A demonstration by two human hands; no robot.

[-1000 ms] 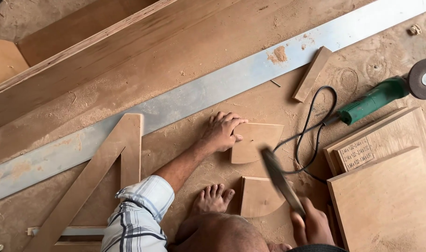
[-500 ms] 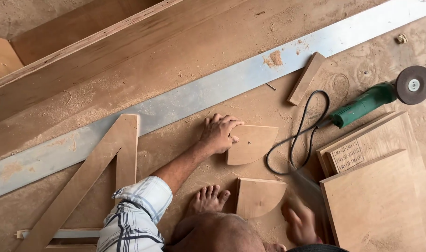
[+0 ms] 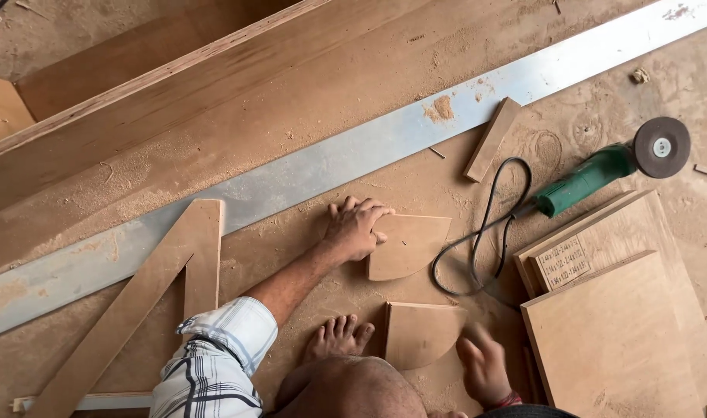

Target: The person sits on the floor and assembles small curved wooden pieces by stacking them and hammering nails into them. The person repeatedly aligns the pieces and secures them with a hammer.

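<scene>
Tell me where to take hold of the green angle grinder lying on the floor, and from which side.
Grip the green angle grinder around its green body, coming from above. The body is slim and lies flat on the sawdust-covered floor, so its top and long sides are open. Keep off the dark round disc at its far end, and off the black cable looping from the near end.

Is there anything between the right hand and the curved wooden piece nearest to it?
Nothing visible. The right hand hovers just beside the near quarter-round wooden piece, with only sawdust-covered floor between them. The black cable lies farther away.
</scene>
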